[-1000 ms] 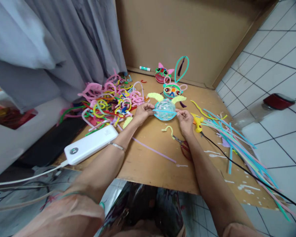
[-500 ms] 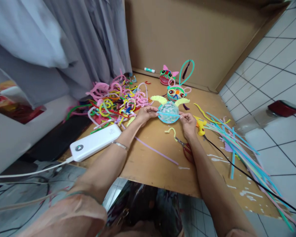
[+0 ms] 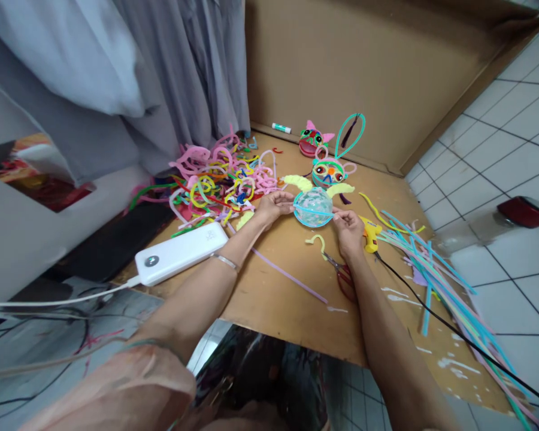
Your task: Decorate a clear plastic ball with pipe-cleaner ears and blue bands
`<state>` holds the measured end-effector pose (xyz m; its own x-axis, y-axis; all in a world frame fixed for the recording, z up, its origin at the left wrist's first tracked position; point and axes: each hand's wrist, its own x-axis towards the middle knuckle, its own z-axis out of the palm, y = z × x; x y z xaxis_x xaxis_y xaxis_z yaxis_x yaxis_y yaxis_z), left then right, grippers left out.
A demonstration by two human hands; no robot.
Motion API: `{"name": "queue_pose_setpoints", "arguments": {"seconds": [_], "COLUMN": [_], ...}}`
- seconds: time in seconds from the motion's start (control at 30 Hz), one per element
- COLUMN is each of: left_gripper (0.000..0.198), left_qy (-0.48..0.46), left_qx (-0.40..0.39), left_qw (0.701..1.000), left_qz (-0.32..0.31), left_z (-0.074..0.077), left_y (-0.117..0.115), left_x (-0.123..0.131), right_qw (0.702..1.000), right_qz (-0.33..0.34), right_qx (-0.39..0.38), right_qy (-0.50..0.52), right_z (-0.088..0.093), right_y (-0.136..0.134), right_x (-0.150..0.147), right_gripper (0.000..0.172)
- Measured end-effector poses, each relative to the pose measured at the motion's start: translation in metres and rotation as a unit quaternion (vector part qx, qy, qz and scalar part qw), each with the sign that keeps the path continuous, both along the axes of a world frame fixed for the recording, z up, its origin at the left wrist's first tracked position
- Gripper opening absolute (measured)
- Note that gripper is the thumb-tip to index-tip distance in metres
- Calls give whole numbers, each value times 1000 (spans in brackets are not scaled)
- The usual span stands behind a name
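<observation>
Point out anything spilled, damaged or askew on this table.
White smears mark the right side of the tabletop, some near the yellow glue gun; they look spilled, perhaps glue, though I can't confirm that. At left, coloured fuzzy strips lie in a messy tangle, unlike the straighter bundle at right.

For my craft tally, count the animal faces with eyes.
2: the pointed-eared animal face at the back, and the loop-eared animal face in front of it, just behind the translucent ball. Any inside the pipe-cleaner pile would be hidden.
</observation>
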<state>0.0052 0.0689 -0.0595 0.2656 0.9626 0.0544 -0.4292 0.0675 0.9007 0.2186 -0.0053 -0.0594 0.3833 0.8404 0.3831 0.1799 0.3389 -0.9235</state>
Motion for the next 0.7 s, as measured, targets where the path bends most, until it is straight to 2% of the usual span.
{"name": "queue_pose_setpoints", "arguments": {"seconds": [0.3,0.5,0.7], "left_gripper": [44,45,47], "left_qy": [44,52,64], "left_qx": [-6,0,32], "left_qw": [999,999,997], "left_qz": [-19,-8,-11], "left_z": [4,5,6], "left_y": [-3,-4,-5], "left_x": [-2,-2,-2], "right_qw": [1000,1000,1000], "right_qz": [-4,-4,-6], "right_qx": [4,5,2], "right_qy": [-6,-2,4], "right_z": [3,2,0], "right_y": [-4,-4,-3], "right_x": [-2,-2,0], "right_gripper": [19,20,21]}}
